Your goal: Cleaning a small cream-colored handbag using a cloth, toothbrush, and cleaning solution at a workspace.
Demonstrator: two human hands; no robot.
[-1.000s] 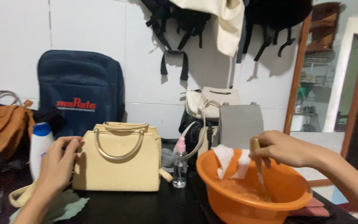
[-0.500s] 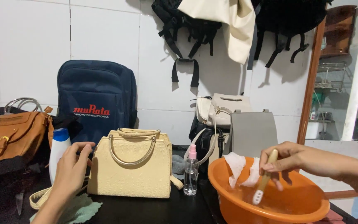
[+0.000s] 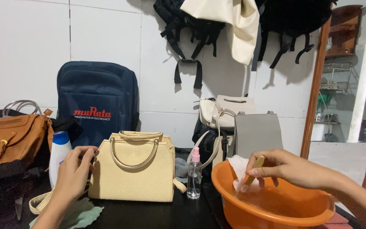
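Plainly the biggest thing in hand is the cream handbag (image 3: pixel 134 171), standing upright on the dark table (image 3: pixel 170 214), just in front of a navy backpack (image 3: pixel 96 104). It looks light and semi-stiff — textured walls that hold their shape, two rigid hoop handles at the top. Those handles or the side wall seem the safest places to take it; the loose strap trailing at its lower left would likely swing. The left hand (image 3: pixel 73 174) rests against the bag's left edge, fingers curled onto it, steadying rather than lifting.

Next in size is the orange basin (image 3: pixel 272 203) at the right, a smooth plastic bowl that would probably slide easily; whether it holds water I cannot tell. A white cloth (image 3: pixel 239 166) drapes over its near rim — soft and limp.

Smaller again, the right hand (image 3: pixel 286 167) pinches a slim tan-handled brush (image 3: pixel 253 171), its lower end down inside the basin. It looks light, rigid, possibly slick when wet.

Between bag and basin stands a small clear spray bottle (image 3: pixel 195 176), easily tipped.
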